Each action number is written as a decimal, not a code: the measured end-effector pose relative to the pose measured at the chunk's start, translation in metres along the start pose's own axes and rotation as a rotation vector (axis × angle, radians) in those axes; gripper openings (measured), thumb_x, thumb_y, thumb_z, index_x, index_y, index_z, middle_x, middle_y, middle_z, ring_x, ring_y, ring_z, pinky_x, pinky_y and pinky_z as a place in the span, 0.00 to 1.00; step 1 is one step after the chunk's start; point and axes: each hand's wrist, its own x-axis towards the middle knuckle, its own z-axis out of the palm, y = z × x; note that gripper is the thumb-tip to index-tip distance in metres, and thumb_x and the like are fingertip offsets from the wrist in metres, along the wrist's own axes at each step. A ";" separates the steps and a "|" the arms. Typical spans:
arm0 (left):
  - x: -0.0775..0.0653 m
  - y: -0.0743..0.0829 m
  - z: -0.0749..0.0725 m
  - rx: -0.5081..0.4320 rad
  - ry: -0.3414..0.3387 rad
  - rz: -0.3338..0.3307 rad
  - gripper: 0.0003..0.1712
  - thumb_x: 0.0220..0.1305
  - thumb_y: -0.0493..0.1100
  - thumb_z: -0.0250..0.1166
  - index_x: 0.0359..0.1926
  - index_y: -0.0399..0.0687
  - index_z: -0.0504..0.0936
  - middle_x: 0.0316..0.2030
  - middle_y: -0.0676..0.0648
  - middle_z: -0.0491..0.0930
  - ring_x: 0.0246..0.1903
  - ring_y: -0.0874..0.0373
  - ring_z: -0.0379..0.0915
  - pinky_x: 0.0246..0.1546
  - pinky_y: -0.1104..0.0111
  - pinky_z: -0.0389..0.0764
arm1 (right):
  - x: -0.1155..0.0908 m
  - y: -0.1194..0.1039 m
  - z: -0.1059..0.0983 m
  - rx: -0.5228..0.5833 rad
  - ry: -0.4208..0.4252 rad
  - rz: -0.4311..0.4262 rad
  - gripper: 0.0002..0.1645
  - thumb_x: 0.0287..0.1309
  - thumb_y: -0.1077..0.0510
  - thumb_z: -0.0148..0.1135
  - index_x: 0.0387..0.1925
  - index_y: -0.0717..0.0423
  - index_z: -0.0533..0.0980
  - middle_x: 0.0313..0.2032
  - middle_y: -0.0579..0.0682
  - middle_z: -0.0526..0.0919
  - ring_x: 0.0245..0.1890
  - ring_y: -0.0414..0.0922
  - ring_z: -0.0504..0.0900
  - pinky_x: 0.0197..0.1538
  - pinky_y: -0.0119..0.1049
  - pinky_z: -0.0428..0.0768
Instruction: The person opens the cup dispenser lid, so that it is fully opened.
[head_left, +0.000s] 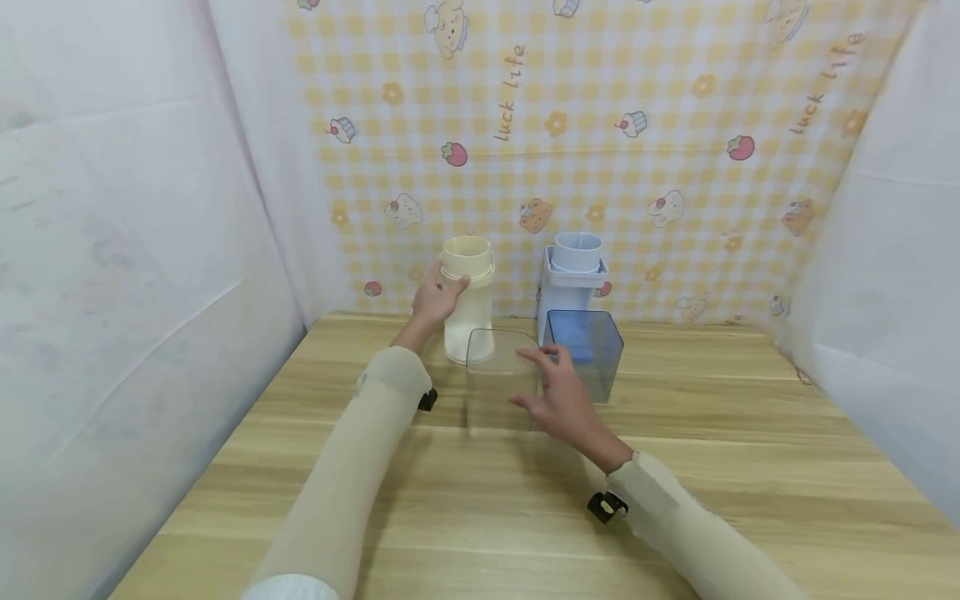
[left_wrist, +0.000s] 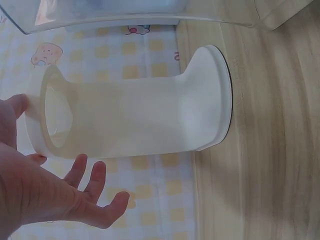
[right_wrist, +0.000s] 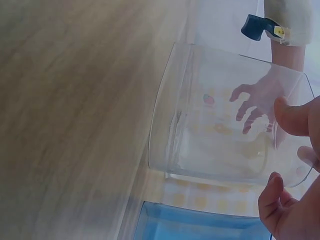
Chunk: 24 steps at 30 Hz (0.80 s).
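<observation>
In the head view, my left hand (head_left: 438, 298) grips the upper ring of a cream stand (head_left: 468, 321) with a round cup (head_left: 467, 247) on top. Thumb and a finger hold that ring in the left wrist view, where the other fingers spread below it. My right hand (head_left: 561, 398) holds a clear, open-topped container (head_left: 501, 392) by its right side, thumb across the front. This container stands upright before the cream stand and overlaps its base. The right wrist view shows the thumb on the container's clear wall (right_wrist: 225, 110), with fingertips near its edge.
A pale blue stand (head_left: 573, 287) with a round cup on top is at the back right. Before it sits a smoky transparent bin (head_left: 603, 354), blue showing through. Checked cloth (head_left: 637, 183) hangs behind the wooden table (head_left: 675, 467); white cloth walls (head_left: 127, 250) flank it.
</observation>
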 end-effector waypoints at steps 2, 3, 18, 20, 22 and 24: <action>0.004 -0.001 -0.001 0.004 -0.002 -0.001 0.44 0.70 0.61 0.58 0.78 0.57 0.50 0.74 0.42 0.58 0.70 0.40 0.56 0.67 0.43 0.59 | 0.003 -0.001 0.001 -0.014 -0.008 0.019 0.41 0.47 0.55 0.80 0.64 0.49 0.73 0.62 0.62 0.64 0.29 0.46 0.73 0.27 0.35 0.74; 0.006 -0.001 -0.001 0.004 -0.001 -0.001 0.44 0.70 0.61 0.58 0.78 0.56 0.50 0.74 0.41 0.58 0.70 0.40 0.56 0.67 0.43 0.57 | 0.004 -0.002 0.001 -0.021 -0.011 0.026 0.41 0.47 0.54 0.80 0.64 0.49 0.73 0.62 0.62 0.64 0.29 0.45 0.73 0.25 0.35 0.73; 0.028 0.003 -0.003 -0.048 -0.079 0.017 0.41 0.71 0.61 0.57 0.78 0.61 0.52 0.73 0.43 0.59 0.69 0.40 0.58 0.67 0.43 0.59 | 0.031 -0.002 0.012 -0.168 0.054 0.051 0.38 0.46 0.53 0.80 0.61 0.48 0.76 0.58 0.59 0.71 0.19 0.43 0.70 0.18 0.34 0.68; 0.029 0.001 -0.002 -0.050 -0.077 0.021 0.41 0.71 0.60 0.58 0.78 0.59 0.52 0.73 0.42 0.60 0.69 0.40 0.58 0.67 0.43 0.59 | 0.034 -0.001 0.014 -0.189 0.044 0.052 0.38 0.46 0.52 0.80 0.61 0.48 0.76 0.56 0.57 0.73 0.17 0.42 0.69 0.18 0.33 0.68; 0.029 -0.001 -0.001 -0.052 -0.076 0.021 0.41 0.71 0.58 0.58 0.77 0.57 0.53 0.73 0.41 0.60 0.69 0.40 0.58 0.67 0.44 0.60 | 0.037 0.001 0.017 -0.200 0.041 0.048 0.38 0.46 0.52 0.80 0.60 0.48 0.76 0.54 0.56 0.74 0.17 0.41 0.68 0.17 0.33 0.68; 0.030 -0.002 0.000 -0.055 -0.075 0.026 0.41 0.71 0.58 0.59 0.77 0.56 0.53 0.73 0.41 0.60 0.69 0.39 0.58 0.67 0.44 0.59 | 0.039 0.002 0.019 -0.197 0.049 0.045 0.38 0.45 0.53 0.81 0.60 0.49 0.77 0.52 0.56 0.75 0.18 0.41 0.68 0.18 0.33 0.69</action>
